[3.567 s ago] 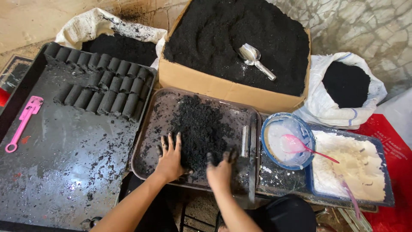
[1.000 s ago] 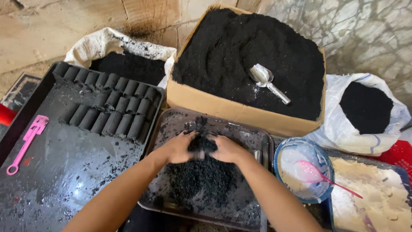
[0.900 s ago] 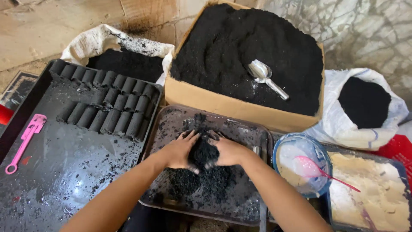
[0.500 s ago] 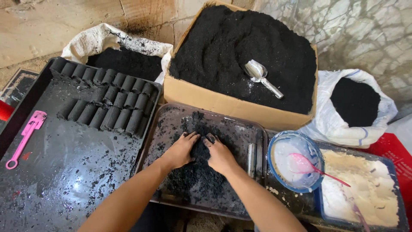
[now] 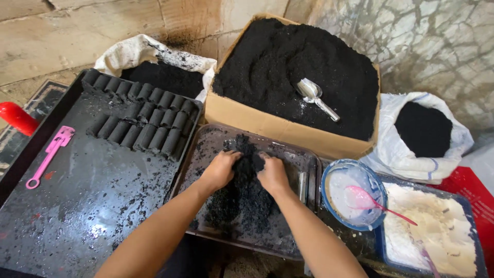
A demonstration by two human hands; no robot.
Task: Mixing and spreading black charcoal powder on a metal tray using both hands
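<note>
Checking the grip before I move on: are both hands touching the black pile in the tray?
Touching. The head view shows the left hand and right hand pressed into the black pile.

floor (image 5: pixel 77 36): bare stone or concrete, pale, sooty near the sacks
big tray (image 5: pixel 77 206): dark, at left, directly on floor; carries pink tool and rows of black rolls
small tray (image 5: pixel 288 154): metal, middle, just beside big tray; holds black mix
box (image 5: pixel 267 123): cardboard, behind small tray, full of black powder, metal scoop on top
left sack (image 5: pixel 139 51): white, open, behind big tray, black powder inside
right sack (image 5: pixel 437 159): white, right of box, black powder inside
bowl (image 5: pixel 334 175): blue rim, right of small tray, pink spoon inside
tub (image 5: pixel 471 216): blue, far right, white powder inside
</note>
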